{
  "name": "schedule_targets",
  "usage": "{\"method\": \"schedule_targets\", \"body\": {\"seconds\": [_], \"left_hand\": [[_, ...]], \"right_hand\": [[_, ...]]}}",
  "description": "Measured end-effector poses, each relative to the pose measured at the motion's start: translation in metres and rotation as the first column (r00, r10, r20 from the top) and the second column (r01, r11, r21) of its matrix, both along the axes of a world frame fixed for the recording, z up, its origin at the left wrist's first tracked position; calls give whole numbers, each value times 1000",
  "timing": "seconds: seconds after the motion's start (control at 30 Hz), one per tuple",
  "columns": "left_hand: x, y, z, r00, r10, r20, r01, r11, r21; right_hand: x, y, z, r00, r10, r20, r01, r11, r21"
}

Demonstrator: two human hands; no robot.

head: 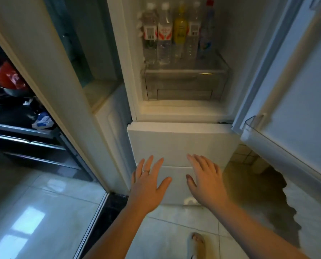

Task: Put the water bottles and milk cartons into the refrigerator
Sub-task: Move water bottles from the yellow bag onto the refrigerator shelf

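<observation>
A person stands before an open refrigerator (182,113), seen from the head camera looking down, both bare arms stretched forward over a pale tiled floor (43,212). The left hand (148,182), a ring (145,171) on one finger, and the right hand (205,181) hover side by side in front of the closed lower drawers (176,144), palms down, fingers spread apart and holding nothing. Up in the lit compartment, five bottles stand upright in a row on a shelf above a clear drawer (186,85): two water bottles (157,34) with white caps and red-and-white labels at the left, a yellow bottle (180,27) in the middle, another clear water bottle (193,32) just beside it, and a bottle with a red cap (208,28) at the right end. No milk carton can be made out. The refrigerator door (290,86) is swung open to the right, its lower rack (253,128) showing. At the far left, a dark surface (10,109) carries a red bag (6,75) and a small blue-and-white packet (41,122). A sandalled foot (197,243) shows at the bottom edge.
</observation>
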State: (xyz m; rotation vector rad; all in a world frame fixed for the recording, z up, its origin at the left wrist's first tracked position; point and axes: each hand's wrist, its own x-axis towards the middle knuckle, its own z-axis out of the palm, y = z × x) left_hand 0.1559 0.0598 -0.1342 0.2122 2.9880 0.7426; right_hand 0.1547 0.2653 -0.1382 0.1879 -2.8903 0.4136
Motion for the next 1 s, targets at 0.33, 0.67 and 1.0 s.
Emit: {"method": "schedule_targets", "body": {"seconds": [0.33,0.67,1.0], "left_hand": [[113,31,-47,985,-47,166,39,998,48],[232,160,-58,952,-149,268,159,987,-14],[356,334,-60,957,-171,233,171,985,22]], "right_hand": [[136,41,-35,977,-101,188,101,995,10],[264,166,-58,958,-167,232,158,986,58],[417,326,-67,941,-242,237,228,970,86]]}}
